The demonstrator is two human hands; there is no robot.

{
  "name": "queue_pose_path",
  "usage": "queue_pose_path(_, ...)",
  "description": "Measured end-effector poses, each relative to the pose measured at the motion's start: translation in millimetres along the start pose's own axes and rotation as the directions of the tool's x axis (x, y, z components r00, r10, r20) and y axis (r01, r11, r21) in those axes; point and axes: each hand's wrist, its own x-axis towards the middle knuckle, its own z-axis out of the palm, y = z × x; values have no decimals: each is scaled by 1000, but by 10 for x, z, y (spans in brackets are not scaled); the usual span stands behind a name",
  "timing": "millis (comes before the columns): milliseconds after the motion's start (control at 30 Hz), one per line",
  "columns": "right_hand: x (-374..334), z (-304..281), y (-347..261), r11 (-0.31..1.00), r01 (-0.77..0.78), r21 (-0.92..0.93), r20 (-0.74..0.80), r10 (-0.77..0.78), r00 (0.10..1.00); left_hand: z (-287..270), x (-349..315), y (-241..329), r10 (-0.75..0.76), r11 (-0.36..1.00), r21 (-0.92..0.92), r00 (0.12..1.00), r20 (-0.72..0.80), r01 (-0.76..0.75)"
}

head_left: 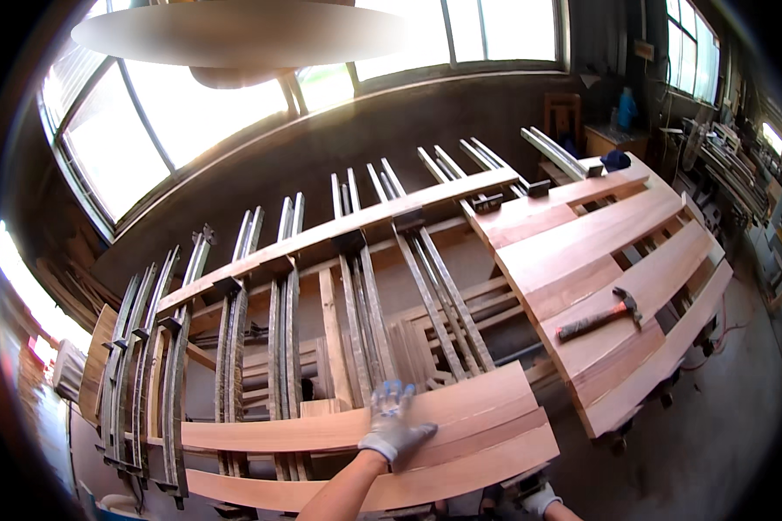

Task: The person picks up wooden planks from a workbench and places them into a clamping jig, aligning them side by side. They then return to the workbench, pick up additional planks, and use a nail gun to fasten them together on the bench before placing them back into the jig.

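My left hand (394, 427), in a pale glove with bluish fingertips, lies flat with fingers spread on the near wooden boards (487, 415). These pale planks lie side by side across the metal bar clamps (426, 291), with gaps between some of them towards the left. My right hand (542, 501), also gloved, is low by the boards' right end, at the clamp hardware beneath the near edge. Its fingers are mostly hidden, so its grip does not show. Farther off, a long narrow board (347, 227) rests across the clamps, against their dark jaws.
To the right lies a slatted panel of pale planks (599, 239) with a claw hammer (595, 319) on it. Windows (400, 39) line the far wall; a blurred pale disc shape (235, 33) hangs at the top. A blue bottle (626, 108) and a wooden chair (563, 113) stand at the back right.
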Motion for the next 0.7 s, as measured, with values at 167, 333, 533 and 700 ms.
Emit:
queue_pose_path(167, 82, -256, -5, 960, -243, 142, 63, 236, 970, -161, 296, 25, -80, 978, -143, 909, 409, 150)
queue_pose_path(333, -264, 93, 63, 962, -226, 153, -212, 255, 943, -204, 693, 126, -87, 949, -239, 904, 419, 203)
queue_pose_path(533, -226, -813, -568, 711, -558, 428, 123, 565, 816, 798, 1813, 306, -292, 720, -516, 877, 381, 464)
queue_pose_path(700, -367, -312, -514, 706, -510, 491, 92, 540, 836, 1000, 1985, 570, -489, 474, -623, 774, 402, 622)
